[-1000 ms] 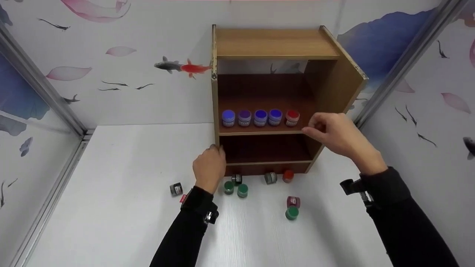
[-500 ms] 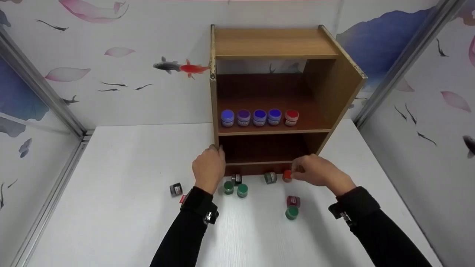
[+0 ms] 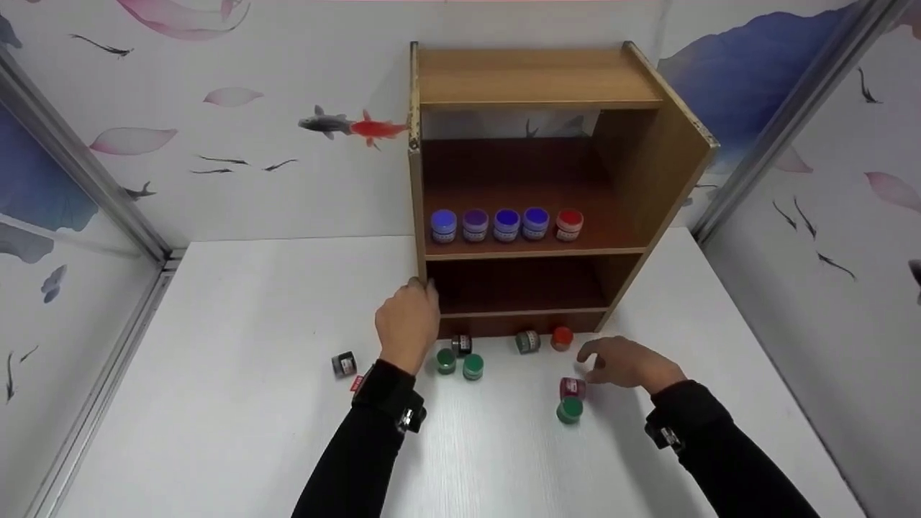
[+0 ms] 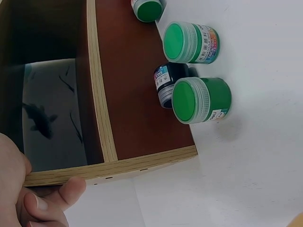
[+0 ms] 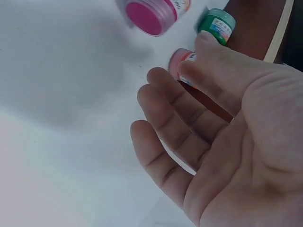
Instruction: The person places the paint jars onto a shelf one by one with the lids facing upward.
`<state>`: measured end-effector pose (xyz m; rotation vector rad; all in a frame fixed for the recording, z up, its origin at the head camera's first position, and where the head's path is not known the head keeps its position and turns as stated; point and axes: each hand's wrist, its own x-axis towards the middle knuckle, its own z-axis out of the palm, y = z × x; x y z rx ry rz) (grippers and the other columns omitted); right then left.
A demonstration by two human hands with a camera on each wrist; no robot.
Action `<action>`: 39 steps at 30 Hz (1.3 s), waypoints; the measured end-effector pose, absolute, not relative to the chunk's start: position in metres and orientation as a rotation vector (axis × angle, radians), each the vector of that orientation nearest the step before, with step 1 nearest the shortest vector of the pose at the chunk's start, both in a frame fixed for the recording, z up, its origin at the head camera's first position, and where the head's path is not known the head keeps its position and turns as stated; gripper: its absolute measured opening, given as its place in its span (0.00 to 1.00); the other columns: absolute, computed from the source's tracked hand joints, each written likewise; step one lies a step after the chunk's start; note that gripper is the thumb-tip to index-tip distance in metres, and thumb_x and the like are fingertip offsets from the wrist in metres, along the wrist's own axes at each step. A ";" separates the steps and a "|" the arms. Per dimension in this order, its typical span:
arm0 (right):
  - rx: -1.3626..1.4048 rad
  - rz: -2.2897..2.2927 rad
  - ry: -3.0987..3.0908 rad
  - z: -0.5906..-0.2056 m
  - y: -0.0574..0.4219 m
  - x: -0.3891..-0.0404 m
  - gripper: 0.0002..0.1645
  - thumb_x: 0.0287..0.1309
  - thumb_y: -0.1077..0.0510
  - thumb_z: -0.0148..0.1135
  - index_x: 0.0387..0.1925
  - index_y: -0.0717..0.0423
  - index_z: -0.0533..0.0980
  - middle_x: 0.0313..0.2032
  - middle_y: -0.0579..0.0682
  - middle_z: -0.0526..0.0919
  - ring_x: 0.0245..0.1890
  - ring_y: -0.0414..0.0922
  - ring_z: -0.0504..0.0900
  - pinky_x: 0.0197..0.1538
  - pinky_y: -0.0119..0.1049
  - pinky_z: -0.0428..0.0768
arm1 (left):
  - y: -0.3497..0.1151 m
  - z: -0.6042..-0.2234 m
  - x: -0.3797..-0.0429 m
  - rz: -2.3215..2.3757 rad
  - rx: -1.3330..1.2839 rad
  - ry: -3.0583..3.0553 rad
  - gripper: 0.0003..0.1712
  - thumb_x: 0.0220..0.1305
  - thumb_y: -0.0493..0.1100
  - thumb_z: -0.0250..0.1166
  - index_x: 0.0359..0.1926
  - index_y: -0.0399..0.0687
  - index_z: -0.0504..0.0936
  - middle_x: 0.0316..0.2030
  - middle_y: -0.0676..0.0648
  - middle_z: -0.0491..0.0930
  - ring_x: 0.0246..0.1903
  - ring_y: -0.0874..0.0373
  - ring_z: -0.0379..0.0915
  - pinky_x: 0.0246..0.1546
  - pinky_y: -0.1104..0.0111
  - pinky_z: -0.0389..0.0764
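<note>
My left hand (image 3: 408,320) grips the front edge of the wooden shelf's (image 3: 541,78) left side panel; in the left wrist view its fingers (image 4: 72,189) curl round that edge. Over the table, my right hand (image 3: 626,362) holds nothing, its fingers spread loosely. Nearest to its fingertips is a crimson paint jar (image 3: 573,388) lying on its side, apart from them in the right wrist view. A green-lidded jar (image 3: 570,410) stands against that one. Behind the hand, by the shelf's base, are a red-lidded jar (image 3: 562,338) and a tipped dark green jar (image 3: 528,342).
Several paint jars, blue, purple and one red (image 3: 569,224), stand in a row on the upper board. Two green jars (image 3: 473,367) and a black jar (image 3: 462,345) sit near the left hand. Another black jar (image 3: 344,364) lies further left. Printed walls enclose the table.
My right hand has come down from beside the upper board, past the red-lidded jar, to beside the crimson jar, and its fingers have spread. The left hand keeps its grip on the shelf.
</note>
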<state>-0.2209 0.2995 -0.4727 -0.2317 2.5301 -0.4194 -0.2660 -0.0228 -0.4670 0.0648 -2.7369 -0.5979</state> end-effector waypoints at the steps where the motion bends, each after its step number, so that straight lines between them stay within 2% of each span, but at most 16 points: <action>1: -0.225 -0.433 2.514 -0.474 0.300 -0.221 0.22 0.59 0.56 0.67 0.55 0.51 0.77 0.48 0.56 0.82 0.49 0.50 0.78 0.50 0.51 0.77 | -0.023 -0.467 -0.266 -0.599 0.069 -2.738 0.24 0.75 0.52 0.48 0.33 0.39 0.82 0.23 0.41 0.83 0.21 0.45 0.82 0.19 0.55 0.79; 7: -0.171 -0.492 2.461 -0.482 0.301 -0.220 0.26 0.53 0.61 0.70 0.55 0.50 0.76 0.49 0.57 0.80 0.50 0.51 0.77 0.51 0.52 0.77 | -0.023 -0.465 -0.266 -0.615 0.079 -2.768 0.24 0.75 0.52 0.49 0.34 0.39 0.82 0.23 0.42 0.83 0.20 0.48 0.81 0.18 0.58 0.78; 20: -0.116 -0.530 2.457 -0.498 0.300 -0.216 0.21 0.54 0.56 0.71 0.50 0.48 0.76 0.43 0.50 0.79 0.43 0.46 0.75 0.45 0.45 0.76 | -0.023 -0.464 -0.266 -0.604 0.093 -2.800 0.25 0.75 0.53 0.48 0.36 0.39 0.82 0.23 0.43 0.83 0.20 0.51 0.80 0.18 0.61 0.77; 34: -0.177 -0.574 2.482 -0.510 0.300 -0.215 0.16 0.53 0.59 0.70 0.44 0.44 0.77 0.38 0.47 0.79 0.40 0.45 0.74 0.45 0.42 0.75 | -0.022 -0.465 -0.268 -0.598 0.091 -2.796 0.25 0.75 0.53 0.48 0.34 0.40 0.82 0.21 0.45 0.81 0.17 0.54 0.77 0.16 0.62 0.75; 39: -0.233 -0.584 2.489 -0.510 0.300 -0.215 0.13 0.55 0.61 0.67 0.42 0.45 0.78 0.37 0.46 0.79 0.40 0.45 0.74 0.45 0.43 0.75 | -0.022 -0.465 -0.266 -0.568 0.063 -2.756 0.24 0.75 0.52 0.49 0.34 0.39 0.82 0.21 0.42 0.82 0.19 0.49 0.80 0.17 0.59 0.78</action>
